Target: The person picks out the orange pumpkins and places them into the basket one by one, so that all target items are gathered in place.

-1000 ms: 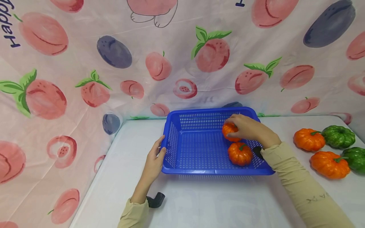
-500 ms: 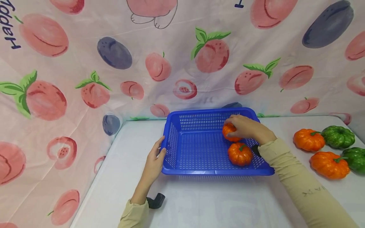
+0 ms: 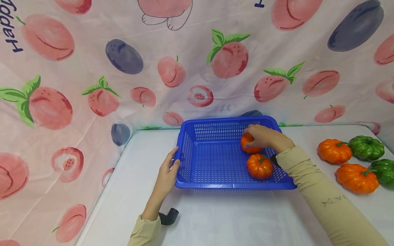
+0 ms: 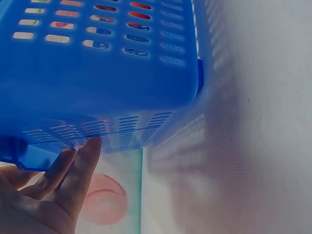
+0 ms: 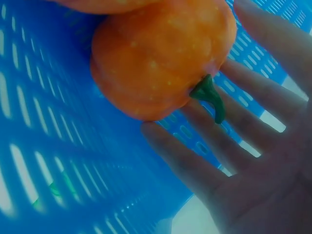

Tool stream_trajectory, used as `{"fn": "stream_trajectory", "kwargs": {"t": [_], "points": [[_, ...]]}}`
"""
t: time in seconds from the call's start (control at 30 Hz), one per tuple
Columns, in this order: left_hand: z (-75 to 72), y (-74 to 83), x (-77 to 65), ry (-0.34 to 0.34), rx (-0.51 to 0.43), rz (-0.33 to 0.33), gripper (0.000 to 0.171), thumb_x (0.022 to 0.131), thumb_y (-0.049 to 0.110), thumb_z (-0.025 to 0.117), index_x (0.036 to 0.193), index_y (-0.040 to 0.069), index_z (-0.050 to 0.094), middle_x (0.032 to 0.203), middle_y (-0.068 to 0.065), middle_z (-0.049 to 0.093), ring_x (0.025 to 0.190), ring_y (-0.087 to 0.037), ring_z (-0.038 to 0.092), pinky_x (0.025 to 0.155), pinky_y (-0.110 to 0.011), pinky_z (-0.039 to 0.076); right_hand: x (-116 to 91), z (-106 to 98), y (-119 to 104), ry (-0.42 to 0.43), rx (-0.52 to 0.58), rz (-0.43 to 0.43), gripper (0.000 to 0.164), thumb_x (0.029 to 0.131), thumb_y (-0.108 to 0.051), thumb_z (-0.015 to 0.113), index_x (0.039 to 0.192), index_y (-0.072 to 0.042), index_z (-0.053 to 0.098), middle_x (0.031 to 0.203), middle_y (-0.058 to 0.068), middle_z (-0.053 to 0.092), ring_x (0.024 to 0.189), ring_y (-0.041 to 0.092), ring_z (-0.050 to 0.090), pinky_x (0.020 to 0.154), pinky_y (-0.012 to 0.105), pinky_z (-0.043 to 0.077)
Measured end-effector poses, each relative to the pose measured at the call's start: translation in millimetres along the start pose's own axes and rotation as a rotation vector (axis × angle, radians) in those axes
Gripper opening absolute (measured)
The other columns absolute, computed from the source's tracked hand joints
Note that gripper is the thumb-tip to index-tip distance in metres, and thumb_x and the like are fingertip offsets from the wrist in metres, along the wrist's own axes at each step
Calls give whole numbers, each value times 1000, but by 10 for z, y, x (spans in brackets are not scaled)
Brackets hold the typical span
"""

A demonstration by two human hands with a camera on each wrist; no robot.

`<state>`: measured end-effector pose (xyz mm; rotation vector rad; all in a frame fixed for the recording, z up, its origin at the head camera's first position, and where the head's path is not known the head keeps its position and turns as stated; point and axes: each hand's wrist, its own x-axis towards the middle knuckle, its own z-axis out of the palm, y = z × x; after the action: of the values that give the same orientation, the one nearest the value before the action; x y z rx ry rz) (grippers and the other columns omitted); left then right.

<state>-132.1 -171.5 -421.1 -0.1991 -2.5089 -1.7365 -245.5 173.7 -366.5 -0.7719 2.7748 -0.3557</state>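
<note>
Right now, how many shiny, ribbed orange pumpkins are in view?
4. In the blue perforated plastic basket: one orange pumpkin partly hidden under the right hand, another nearer the front rim. On the white table at right: a third farther back, a fourth nearer.

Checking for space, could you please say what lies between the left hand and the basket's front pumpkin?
The basket's left wall and bare floor, in the head view.

"Happy" (image 3: 11, 32) on the fruit-print cloth (image 3: 197, 44), illegible marks (image 3: 334, 200) on the right sleeve (image 3: 307, 174)
</note>
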Motion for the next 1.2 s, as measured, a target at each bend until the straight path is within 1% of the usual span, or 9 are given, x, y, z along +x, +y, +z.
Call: {"fn": "stream_trajectory", "kwargs": {"t": [0.2,0.37,0.43,0.53,0.7,0.83,1.0,1.2], "points": [[4,9,1,0,-2,3,47,106,12,43,153,8,36,153,-19,40,129,-39,52,100,-54,49,0,-12,-6,-14,-7,-5,43,91,-19,72,126,5,62,120,23,62,116,41,56,104,56,45],[9,-8,3,1,3,11,47,106,13,43,153,8,36,153,-20,41,130,-39,52,101,-54,48,-32,-35,1,-9,16,-4,43,91,-19,73,126,4,63,123,24,61,118,42,55,103,56,45],[11,-17,4,2,6,12,47,106,13,43,153,8,36,153,-20,41,130,-39,52,100,-54,48,-47,-41,2,2,24,-5,42,91,-18,73,125,4,63,125,24,61,120,43,54,103,56,44],[13,-18,2,4,11,11,47,106,13,43,153,8,36,153,-19,41,129,-39,52,101,-54,48,-67,-48,8,26,15,-28,41,90,-17,74,123,6,64,124,25,62,120,44,54,104,57,44],[17,3,-5,4,5,-2,48,106,13,42,154,10,35,152,-18,42,130,-39,51,101,-55,48,-93,-58,20,65,7,-58,40,88,-16,75,120,7,65,119,24,63,116,42,57,102,56,46],[15,-6,0,1,2,1,48,106,12,42,153,9,35,152,-19,42,130,-39,51,101,-55,48,-130,-83,7,79,21,-54,40,89,-16,75,121,5,65,120,23,63,116,42,56,102,56,45],[10,-9,6,3,4,11,47,106,12,42,153,9,35,151,-20,43,130,-40,51,101,-55,47,-185,-150,-36,89,29,-35,42,90,-16,74,125,4,63,125,23,61,120,42,54,104,58,43],[3,2,-2,3,17,12,47,106,12,42,153,7,35,151,-21,42,130,-41,51,102,-55,47,-263,-240,-60,118,30,-49,45,89,-18,74,128,3,62,129,24,59,123,44,52,105,60,41]]}}
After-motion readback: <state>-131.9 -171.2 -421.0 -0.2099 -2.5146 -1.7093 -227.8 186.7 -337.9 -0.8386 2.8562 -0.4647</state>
